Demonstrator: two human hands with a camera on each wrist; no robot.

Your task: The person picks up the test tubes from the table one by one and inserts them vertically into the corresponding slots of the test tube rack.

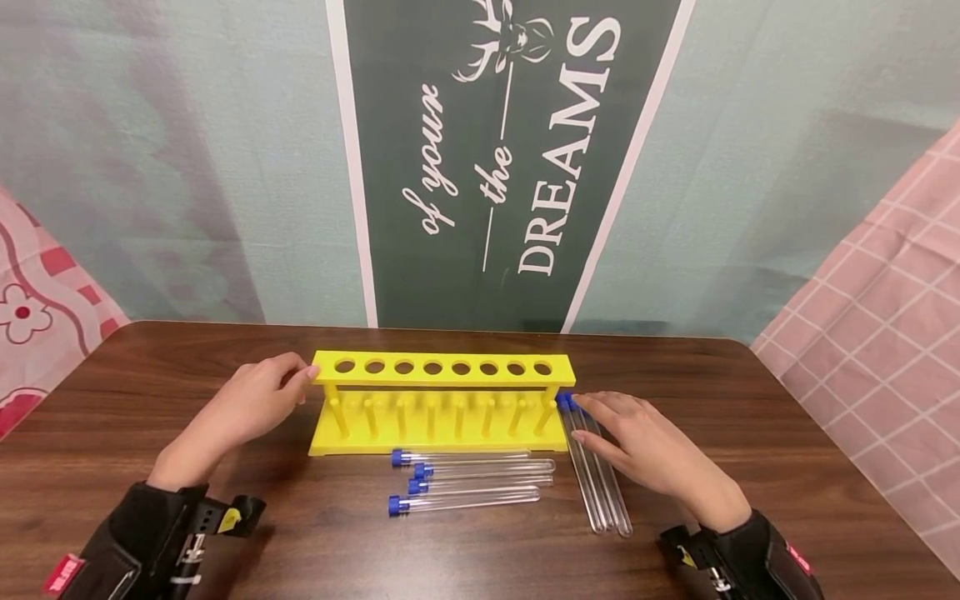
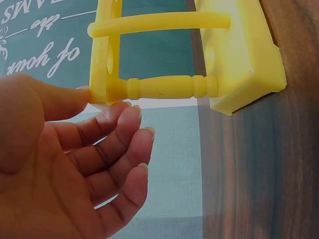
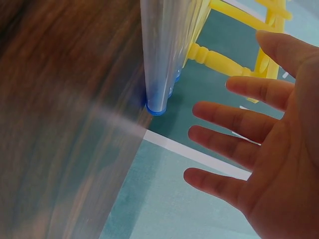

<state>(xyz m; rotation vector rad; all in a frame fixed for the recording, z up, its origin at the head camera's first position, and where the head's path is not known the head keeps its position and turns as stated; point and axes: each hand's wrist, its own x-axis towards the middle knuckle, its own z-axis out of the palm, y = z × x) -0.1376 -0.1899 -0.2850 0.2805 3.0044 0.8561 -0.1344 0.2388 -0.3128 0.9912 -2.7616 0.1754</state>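
A yellow test-tube rack [image 1: 442,368] with a row of empty holes stands at the middle of the brown table [image 1: 135,392]. My left hand [image 1: 296,379] touches the left end of its top plate; in the left wrist view, the thumb tip of that hand [image 2: 107,105] meets the rack's [image 2: 239,55] edge and the fingers lie loosely curved beside it. Clear tubes with blue caps [image 1: 603,492] lie lengthwise right of the rack. My right hand [image 1: 600,417] hovers flat over their capped ends, and the right wrist view shows its fingers [image 3: 234,124] spread, apart from the tubes [image 3: 162,55].
Several more blue-capped tubes [image 1: 480,477] lie crosswise in front of the rack. A green banner [image 1: 510,167] hangs on the wall behind the table. Pink checked cloth [image 1: 885,333] hangs past the table's right edge, and patterned pink cloth [image 1: 37,317] shows at the left.
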